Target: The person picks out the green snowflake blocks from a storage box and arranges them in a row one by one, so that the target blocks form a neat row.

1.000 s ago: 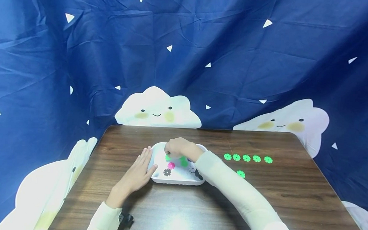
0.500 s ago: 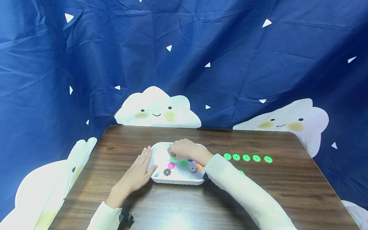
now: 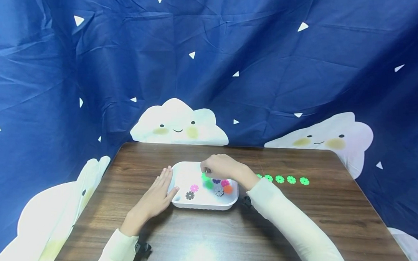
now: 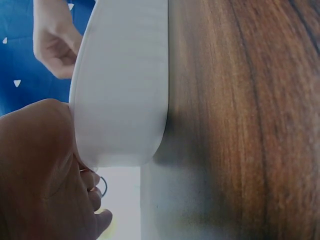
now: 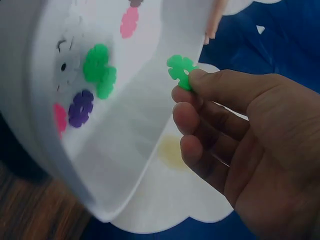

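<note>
My right hand (image 3: 223,167) is over the back right part of a white tray (image 3: 206,206). In the right wrist view its thumb and forefinger pinch a green snowflake-shaped plastic disc (image 5: 180,70), held clear of the tray floor. Below it in the tray lie green discs (image 5: 100,70), a purple disc (image 5: 81,108), pink ones (image 3: 194,188), a dark grey disc (image 3: 190,195), a lighter grey disc (image 3: 218,190) and an orange disc (image 3: 228,189). My left hand (image 3: 156,194) rests along the tray's left side with straight fingers, its thumb at the rim.
To the right of the tray, a row of several green discs (image 3: 280,179) lies on the brown wooden table (image 3: 177,237). Part of this row is behind my right forearm. A blue curtain (image 3: 211,69) with white clouds hangs behind the table.
My right hand has moved rightward across the tray and come up, carrying the green disc. More discs at the tray's right side now show. My left hand has stayed put.
</note>
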A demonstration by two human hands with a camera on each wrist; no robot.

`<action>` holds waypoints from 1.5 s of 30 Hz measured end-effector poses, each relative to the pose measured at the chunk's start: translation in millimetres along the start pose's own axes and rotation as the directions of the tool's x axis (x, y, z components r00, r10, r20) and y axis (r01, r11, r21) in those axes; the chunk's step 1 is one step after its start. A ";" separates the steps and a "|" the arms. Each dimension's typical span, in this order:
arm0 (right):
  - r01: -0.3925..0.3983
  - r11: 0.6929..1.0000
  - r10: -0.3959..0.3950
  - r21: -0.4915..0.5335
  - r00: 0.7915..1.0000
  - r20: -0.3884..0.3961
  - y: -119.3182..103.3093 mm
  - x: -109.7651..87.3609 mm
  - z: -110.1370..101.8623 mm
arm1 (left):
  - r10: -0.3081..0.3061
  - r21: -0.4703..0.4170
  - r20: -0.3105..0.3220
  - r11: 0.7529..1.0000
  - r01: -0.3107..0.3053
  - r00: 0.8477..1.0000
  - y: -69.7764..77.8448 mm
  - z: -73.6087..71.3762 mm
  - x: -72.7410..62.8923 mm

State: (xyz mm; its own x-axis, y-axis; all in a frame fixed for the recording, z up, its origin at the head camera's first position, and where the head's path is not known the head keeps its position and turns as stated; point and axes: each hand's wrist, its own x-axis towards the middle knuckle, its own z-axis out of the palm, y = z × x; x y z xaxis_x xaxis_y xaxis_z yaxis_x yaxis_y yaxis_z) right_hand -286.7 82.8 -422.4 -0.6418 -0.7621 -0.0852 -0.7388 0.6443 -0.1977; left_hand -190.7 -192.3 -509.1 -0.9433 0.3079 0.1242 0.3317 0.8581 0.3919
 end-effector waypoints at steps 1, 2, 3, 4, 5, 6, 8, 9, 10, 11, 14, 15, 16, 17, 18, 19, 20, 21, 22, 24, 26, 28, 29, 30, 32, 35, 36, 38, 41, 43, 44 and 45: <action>-0.005 1.000 0.005 0.005 1.000 -0.004 2.0 -2.4 -0.9 | 0.002 -0.003 -0.002 1.000 -0.002 1.000 0.0 0.1 0.0; -0.012 1.000 0.012 0.008 1.000 -0.006 4.0 -4.8 -1.9 | 0.001 -0.004 0.001 1.000 -0.001 1.000 -0.1 0.2 0.1; -0.015 1.000 0.015 0.014 1.000 -0.011 5.9 -7.1 -3.1 | 0.001 -0.005 0.003 1.000 -0.001 1.000 -0.2 0.3 0.1; -0.020 1.000 0.020 0.017 1.000 -0.014 7.6 -9.5 -4.2 | 0.001 -0.007 0.004 1.000 -0.001 1.000 -0.2 0.4 0.0; -0.024 1.000 0.025 0.019 0.999 -0.020 9.2 -11.9 -5.3 | 0.002 -0.010 0.006 1.000 -0.002 1.000 0.0 0.2 -0.2; -0.028 0.999 0.028 0.016 0.999 -0.027 10.6 -14.1 -6.2 | 0.003 -0.012 0.008 1.000 -0.002 1.000 0.0 0.1 -0.3; -0.031 0.999 0.032 0.007 0.999 -0.042 12.9 -18.8 -8.5 | 0.003 -0.010 0.011 1.000 -0.003 1.000 -0.2 0.1 -0.5; -0.030 1.000 0.030 0.004 0.998 -0.052 13.5 -21.5 -9.8 | 0.003 -0.010 0.012 1.000 -0.003 1.000 -0.3 0.1 -0.6; -0.031 1.000 0.031 -0.001 0.998 -0.063 14.3 -24.1 -10.8 | 0.002 -0.009 0.013 1.000 -0.002 1.000 -0.2 0.0 -0.7; -0.031 1.000 0.031 -0.003 0.997 -0.074 15.1 -26.7 -11.6 | 0.001 -0.006 0.015 1.000 -0.001 1.000 -0.5 0.1 -0.7; -0.027 1.000 0.026 -0.006 0.994 -0.108 17.1 -35.4 -14.7 | 0.002 -0.002 0.012 1.000 -0.002 1.000 -1.1 0.5 -1.0; -0.026 1.000 0.025 -0.009 0.992 -0.121 18.1 -38.3 -15.5 | -0.001 0.000 0.015 1.000 0.001 1.000 -1.1 0.4 -1.1; -0.027 1.000 0.026 -0.010 0.991 -0.132 19.3 -41.1 -16.0 | -0.003 0.001 0.017 1.000 0.003 1.000 -1.0 0.2 -1.2; -0.029 1.000 0.028 -0.010 0.990 -0.139 20.4 -44.0 -16.7 | -0.004 0.005 0.018 1.000 0.004 1.000 -1.4 0.5 -1.1; -0.029 1.000 0.028 -0.010 0.989 -0.148 21.5 -46.8 -17.5 | -0.005 0.005 0.021 1.000 0.005 1.000 -1.4 0.4 -1.2; -0.032 0.999 0.030 -0.009 0.988 -0.153 22.6 -49.5 -18.2 | -0.008 0.008 0.024 1.000 0.008 1.000 -1.7 0.6 -1.3; -0.033 0.999 0.031 -0.009 0.987 -0.160 23.8 -52.2 -18.8 | -0.006 0.004 0.021 1.000 0.006 1.000 -2.1 1.0 -1.4; -0.037 0.999 0.036 -0.006 0.986 -0.164 25.0 -54.8 -19.3 | -0.009 0.007 0.026 1.000 0.009 1.000 -2.1 1.1 -1.5; -0.044 0.999 0.044 0.002 0.985 -0.165 26.2 -57.5 -19.9 | -0.009 0.005 0.028 1.000 0.009 1.000 -2.3 1.5 -1.7; -0.057 0.998 0.058 0.009 0.983 -0.174 28.7 -62.7 -21.2 | -0.011 0.006 0.032 1.000 0.011 0.999 -2.4 2.1 -2.3; -0.076 0.997 0.080 0.029 0.980 -0.182 31.1 -68.4 -23.2 | -0.011 0.006 0.030 1.000 0.011 1.000 -2.4 2.7 -2.7; -0.094 0.994 0.103 0.054 0.976 -0.191 33.7 -74.3 -25.6 | -0.009 0.007 0.024 1.000 0.008 1.000 -1.9 2.7 -3.2; -0.101 0.993 0.112 0.065 0.974 -0.198 35.1 -77.2 -26.7 | -0.008 0.007 0.021 1.000 0.008 1.000 -1.7 2.6 -3.2; -0.109 0.991 0.123 0.079 0.972 -0.202 36.4 -80.2 -27.9 | -0.008 0.007 0.018 1.000 0.008 1.000 -1.3 2.3 -3.2; -0.126 0.986 0.146 0.107 0.968 -0.204 39.5 -86.5 -29.7 | -0.007 0.004 0.014 1.000 0.007 1.000 -0.8 1.5 -3.1; -0.151 0.978 0.178 0.143 0.963 -0.203 45.1 -96.4 -31.7 | -0.006 0.005 0.012 1.000 0.006 1.000 -0.4 0.8 -2.6; -0.159 0.975 0.189 0.153 0.961 -0.203 47.0 -99.7 -32.4 | -0.004 0.004 0.009 1.000 0.004 1.000 -0.5 0.7 -2.4; -0.176 0.969 0.210 0.172 0.956 -0.204 51.1 -106.0 -33.6 | -0.005 0.004 0.011 1.000 0.005 1.000 -0.9 0.8 -2.0; -0.196 0.961 0.236 0.194 0.948 -0.212 57.4 -114.5 -34.0 | -0.008 0.006 0.020 1.000 0.008 1.000 -1.3 0.5 -1.4; -0.211 0.955 0.256 0.210 0.941 -0.220 61.4 -120.3 -34.4 | -0.013 0.007 0.032 1.000 0.013 0.999 -1.5 0.0 -1.0; -0.213 0.952 0.262 0.218 0.938 -0.226 63.6 -123.3 -34.2 | -0.013 0.008 0.035 1.000 0.012 0.999 -1.6 -0.2 -0.9; -0.216 0.950 0.268 0.225 0.935 -0.233 65.6 -126.3 -34.0 | -0.012 0.008 0.037 1.000 0.012 0.999 -1.6 -0.4 -0.9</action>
State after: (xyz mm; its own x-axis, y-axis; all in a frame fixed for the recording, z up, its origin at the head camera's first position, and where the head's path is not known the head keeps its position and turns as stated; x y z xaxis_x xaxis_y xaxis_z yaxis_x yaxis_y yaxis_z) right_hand -261.1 223.4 -391.3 -0.8459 -0.5247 0.0953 -0.5168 0.7624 -0.3893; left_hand -190.4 -194.1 -509.5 -0.9460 0.3128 0.0853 0.3208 0.8651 0.3857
